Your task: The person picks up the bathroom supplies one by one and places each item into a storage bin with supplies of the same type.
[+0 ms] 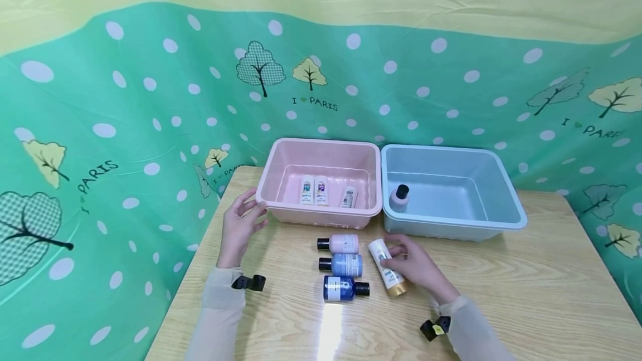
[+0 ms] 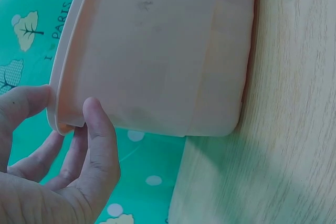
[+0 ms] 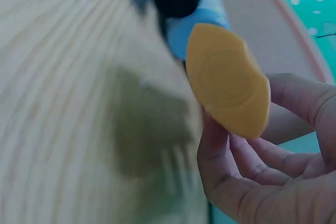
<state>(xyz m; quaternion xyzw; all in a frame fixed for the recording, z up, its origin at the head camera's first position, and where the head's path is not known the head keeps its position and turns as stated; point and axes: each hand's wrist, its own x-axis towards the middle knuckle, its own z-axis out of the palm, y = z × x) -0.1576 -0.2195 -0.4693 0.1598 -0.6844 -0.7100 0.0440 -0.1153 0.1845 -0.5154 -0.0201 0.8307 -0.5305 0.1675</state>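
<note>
My right hand [image 1: 414,261] grips a white tube [image 1: 383,261] with a gold cap between thumb and fingers, over the table in front of the bins. The right wrist view shows the flat end of its gold cap [image 3: 228,80]. At the front left corner of the pink bin [image 1: 321,210], my left hand [image 1: 239,227] holds the rim; the left wrist view has the thumb and fingers around the lip [image 2: 55,103]. Left of the tube lie a pink bottle [image 1: 344,243], a light blue bottle [image 1: 347,265] and a dark blue bottle [image 1: 341,288], all with black caps.
Inside the pink bin are two white tubes [image 1: 314,191] side by side and a smaller tube [image 1: 348,198]. Beside it, the light blue bin [image 1: 451,224] holds an upright black-capped bottle [image 1: 399,198] at its left. A green patterned cloth [image 1: 401,88] hangs behind the wooden table [image 1: 541,294].
</note>
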